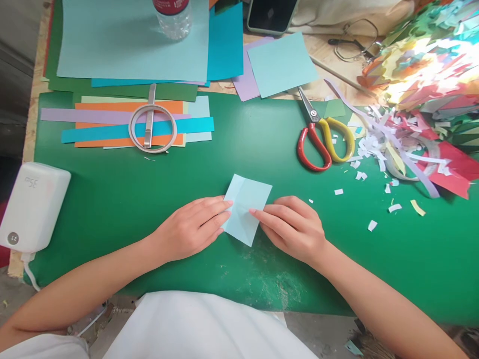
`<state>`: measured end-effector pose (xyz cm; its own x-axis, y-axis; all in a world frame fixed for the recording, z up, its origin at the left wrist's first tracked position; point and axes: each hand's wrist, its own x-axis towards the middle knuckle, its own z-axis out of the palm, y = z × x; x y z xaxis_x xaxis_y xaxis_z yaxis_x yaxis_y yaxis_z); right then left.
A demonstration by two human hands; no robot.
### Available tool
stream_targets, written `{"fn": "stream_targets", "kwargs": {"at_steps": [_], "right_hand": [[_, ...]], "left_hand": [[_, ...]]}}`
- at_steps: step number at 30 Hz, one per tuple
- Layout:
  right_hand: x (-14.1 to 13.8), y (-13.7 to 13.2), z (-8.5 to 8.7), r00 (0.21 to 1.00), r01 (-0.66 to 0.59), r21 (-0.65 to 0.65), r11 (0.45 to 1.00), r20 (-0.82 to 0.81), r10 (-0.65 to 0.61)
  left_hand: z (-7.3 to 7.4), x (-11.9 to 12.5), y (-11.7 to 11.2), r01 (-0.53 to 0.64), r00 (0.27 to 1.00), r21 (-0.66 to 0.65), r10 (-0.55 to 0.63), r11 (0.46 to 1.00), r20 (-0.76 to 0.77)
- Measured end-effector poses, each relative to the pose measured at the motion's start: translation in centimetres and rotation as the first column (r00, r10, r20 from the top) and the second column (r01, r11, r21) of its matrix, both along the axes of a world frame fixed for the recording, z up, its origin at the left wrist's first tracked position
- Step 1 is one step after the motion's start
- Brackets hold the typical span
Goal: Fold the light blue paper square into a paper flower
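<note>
A small light blue sheet of paper (243, 199) with crease lines sits at the near middle of the green work surface, slightly turned. My left hand (194, 224) grips its left edge, fingertips on top and the thumb hidden. At the right edge my right hand (295, 227) pinches the sheet, with the index finger laid over its face. Beyond and to the right of the paper lies a pair of scissors (313, 119) with one red and one yellow handle, blades pointing away.
Coloured strips and sheets (84, 135) lie back left under a tape roll (131, 130) and a metal clip (148, 132). Behind are large paper sheets (112, 45), a bottle (175, 22) and a phone (271, 15). Paper scraps (370, 144) litter the right; a white power bank (35, 204) sits left.
</note>
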<state>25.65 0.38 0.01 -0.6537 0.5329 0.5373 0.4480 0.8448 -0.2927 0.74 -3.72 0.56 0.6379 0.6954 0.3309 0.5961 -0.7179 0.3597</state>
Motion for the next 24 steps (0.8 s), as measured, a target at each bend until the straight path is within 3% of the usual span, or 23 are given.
{"fn": "stream_targets", "kwargs": {"at_steps": [5,8,15,20,24], "right_hand": [[0.0,0.3,0.3,0.999,-0.021,0.196,0.980,-0.030,0.028],[-0.2,0.0,0.7,0.995,-0.097,0.246,0.964,-0.001,0.100],[-0.1,-1.0,1.1,0.936,-0.342,0.087,0.936,0.124,0.330],[-0.3,-1.1,1.1,0.933,-0.344,-0.028,0.939,0.105,0.345],[-0.4,-1.2,1.0,0.951,-0.296,0.010,0.955,0.099,0.294]], "left_hand": [[-0.1,0.1,0.0,-0.016,1.000,0.011,0.016,1.000,-0.011],[-0.1,0.0,0.0,-0.035,0.998,-0.015,0.034,0.999,-0.052],[-0.1,-0.1,-0.1,-0.029,0.996,-0.063,0.024,0.998,-0.089],[-0.2,-0.1,-0.2,-0.019,0.995,-0.101,0.009,0.995,-0.098],[-0.2,-0.2,-0.2,0.007,0.999,-0.071,-0.010,0.997,-0.042]]}}
